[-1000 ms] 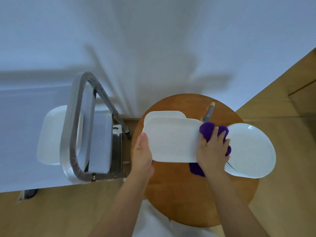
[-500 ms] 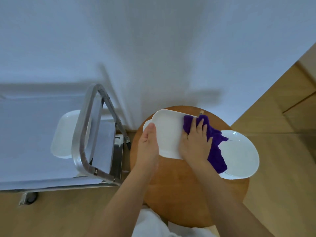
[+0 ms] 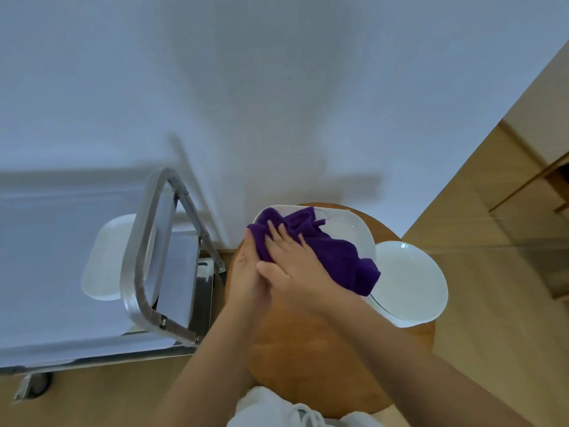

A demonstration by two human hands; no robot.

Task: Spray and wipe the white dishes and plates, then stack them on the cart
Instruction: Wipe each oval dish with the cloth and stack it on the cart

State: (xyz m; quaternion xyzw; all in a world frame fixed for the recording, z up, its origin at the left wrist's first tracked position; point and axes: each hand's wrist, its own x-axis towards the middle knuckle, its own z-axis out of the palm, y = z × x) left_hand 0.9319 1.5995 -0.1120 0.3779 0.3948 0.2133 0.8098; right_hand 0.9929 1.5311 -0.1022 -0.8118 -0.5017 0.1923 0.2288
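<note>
Pressing flat with straight fingers, the right hand (image 3: pixel 292 266) holds a purple cloth (image 3: pixel 335 254) down on the white rectangular dish (image 3: pixel 348 229), which lies at the far side of the round wooden worktop (image 3: pixel 308 365). The left hand (image 3: pixel 246 272) sits at the dish's near-left edge, just beside the right one and partly under it; whether its fingers curl around the rim cannot be told. The cloth trails right and hangs over the dish's edge onto a stack of round white plates (image 3: pixel 412 282), which reaches past the worktop's right rim. Left of the worktop stands the cart (image 3: pixel 92 340), its metal handle (image 3: pixel 144 241) arching over another white dish (image 3: pixel 107 257) already on its top. The near part of the worktop is bare wood. The cloth and hands hide most of the wiped dish.
</note>
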